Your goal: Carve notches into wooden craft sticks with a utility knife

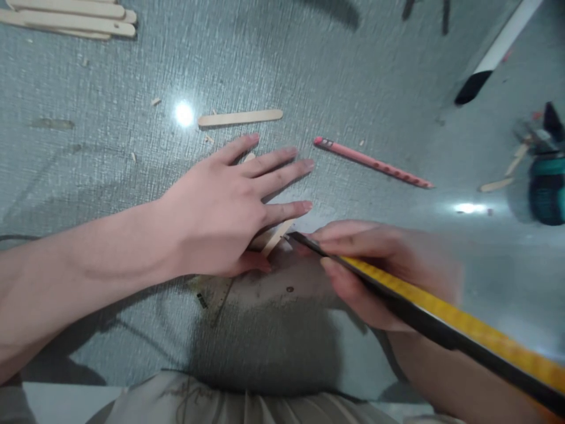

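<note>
Right hand (392, 247) holds a cutter (410, 301), any lettering blurred.

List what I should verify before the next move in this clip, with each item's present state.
1. Left hand lies across the wooden craft stick: ok.
2. Right hand grips the yellow-and-black utility knife: ok.
3. Left index finger and thumb well away from the blade tip: not ok, the tip is close to both, in my judgement.
4. Blade tip touching the stick: cannot tell.
5. Pink pencil apart from both hands: ok.
</note>
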`<state>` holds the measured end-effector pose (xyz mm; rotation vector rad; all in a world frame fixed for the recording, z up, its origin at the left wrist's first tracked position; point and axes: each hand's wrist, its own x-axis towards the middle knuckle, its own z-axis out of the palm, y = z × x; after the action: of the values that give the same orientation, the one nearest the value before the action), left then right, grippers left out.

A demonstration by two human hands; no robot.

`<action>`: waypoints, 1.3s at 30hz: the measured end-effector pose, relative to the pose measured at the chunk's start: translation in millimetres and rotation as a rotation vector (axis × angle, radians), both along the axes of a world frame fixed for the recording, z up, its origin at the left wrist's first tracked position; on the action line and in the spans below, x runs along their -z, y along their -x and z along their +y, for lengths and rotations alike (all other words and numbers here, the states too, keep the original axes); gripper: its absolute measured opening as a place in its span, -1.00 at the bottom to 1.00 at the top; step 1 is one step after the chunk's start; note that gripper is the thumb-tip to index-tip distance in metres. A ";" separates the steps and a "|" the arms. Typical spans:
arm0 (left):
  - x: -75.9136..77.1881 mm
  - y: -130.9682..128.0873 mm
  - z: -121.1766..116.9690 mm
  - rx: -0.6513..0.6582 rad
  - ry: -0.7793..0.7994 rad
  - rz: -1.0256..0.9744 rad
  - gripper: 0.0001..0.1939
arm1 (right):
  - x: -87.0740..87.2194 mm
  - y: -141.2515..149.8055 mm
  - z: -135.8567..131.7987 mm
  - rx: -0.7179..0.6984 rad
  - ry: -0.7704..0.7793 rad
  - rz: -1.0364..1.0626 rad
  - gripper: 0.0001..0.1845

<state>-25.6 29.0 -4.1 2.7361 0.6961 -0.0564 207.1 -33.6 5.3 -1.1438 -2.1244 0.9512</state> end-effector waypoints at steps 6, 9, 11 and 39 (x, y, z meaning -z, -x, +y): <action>-0.8 1.0 -0.3 -0.006 0.002 -0.038 -0.23 | 2.1 4.4 -4.6 -0.022 -0.086 -0.003 -0.66; 0.3 0.9 -0.9 -0.010 0.004 -0.039 -0.21 | 0.0 8.2 -2.8 -0.030 -0.115 -0.024 -0.67; 0.9 0.6 -1.2 -0.017 0.004 -0.031 -0.20 | -1.2 9.1 -1.1 -0.035 -0.127 -0.037 -0.67; 2.6 -0.5 -0.1 -0.007 0.080 -0.089 -0.31 | 5.0 3.5 -5.9 -0.033 -0.122 -0.046 -0.65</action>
<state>-25.0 29.0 -6.7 2.6419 0.6647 0.0376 203.6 -39.5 0.3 -1.0832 -2.2111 0.8053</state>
